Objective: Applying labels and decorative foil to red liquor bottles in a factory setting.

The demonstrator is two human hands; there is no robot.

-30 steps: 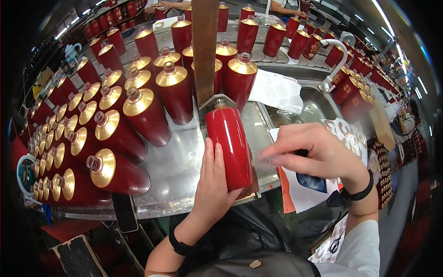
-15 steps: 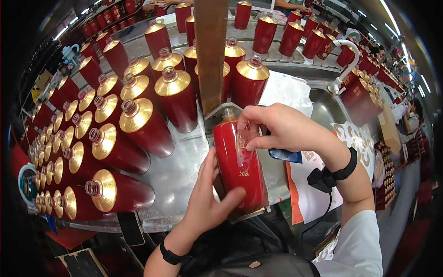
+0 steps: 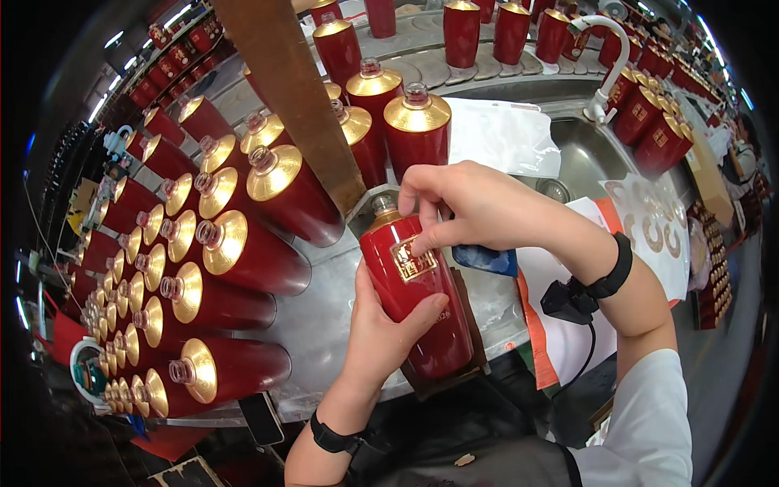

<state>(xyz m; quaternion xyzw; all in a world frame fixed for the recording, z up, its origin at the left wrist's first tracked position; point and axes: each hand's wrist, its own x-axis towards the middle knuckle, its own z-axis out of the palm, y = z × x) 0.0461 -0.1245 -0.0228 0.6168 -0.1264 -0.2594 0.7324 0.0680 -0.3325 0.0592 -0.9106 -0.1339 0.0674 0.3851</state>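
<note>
A glossy red bottle [image 3: 434, 341] with a gold shoulder and clear glass neck leans in a dark cradle. My left hand [image 3: 381, 325] is wrapped round its lower left side, the thumb lying across the front. A square gold decal [image 3: 414, 258] sits on the upper front of the bottle. The thumb of my right hand [image 3: 471, 207] touches the decal, and its other fingers are curled above, near the neck. A flat blue piece [image 3: 485, 260] sticks out from beneath the right hand, apparently tucked in its lower fingers, whose grip is hidden.
Several red bottles [image 3: 251, 243] with gold shoulders crowd the left. A brown post [image 3: 300, 89] rises behind the cradle. A metal sink [image 3: 580, 146] with a white tap [image 3: 621, 61] stands at back right. Decal sheets [image 3: 649, 227] and a cabled black device [image 3: 568, 302] are at right.
The decal, pinched on clear film before, now shows bright gold against the bottle. My left hand has moved up the bottle and closed round it. The view has shifted, tilting the post.
</note>
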